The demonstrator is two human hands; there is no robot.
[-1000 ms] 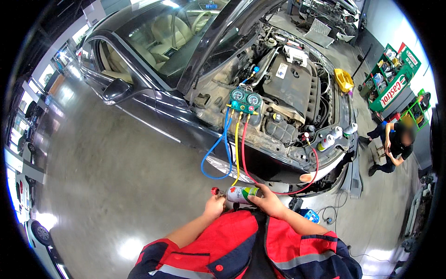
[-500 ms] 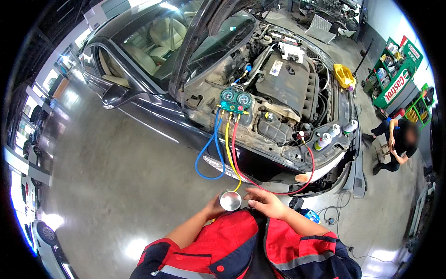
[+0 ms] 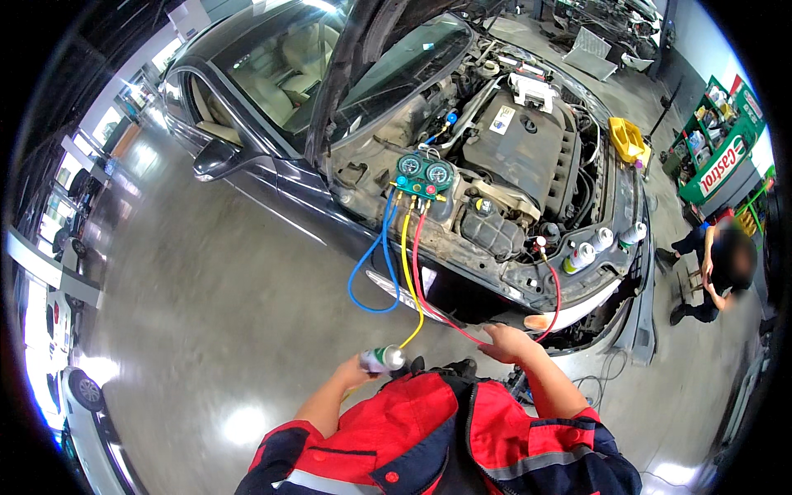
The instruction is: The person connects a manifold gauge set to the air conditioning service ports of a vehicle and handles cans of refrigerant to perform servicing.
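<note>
My left hand is closed around a small metal can, white and green with a silver end. The can lies tilted on its side and is slightly blurred. A yellow hose runs down towards it; how its end joins is hidden. My right hand is at the car's front edge with fingers stretched out, beside the red hose; I cannot tell whether it touches the hose. Above both hands, a manifold gauge set with two dials rests on the fender, a blue hose looping from it.
The dark car has its hood up over the engine cover. Several spray cans and a yellow jug stand along its front. A person sits at the right by a green shelf. Cables lie on the floor.
My left hand has moved left and tipped the can from end-on to sideways. The right hand has moved away from it, right and slightly forward, to the car's edge. The view has shifted slightly.
</note>
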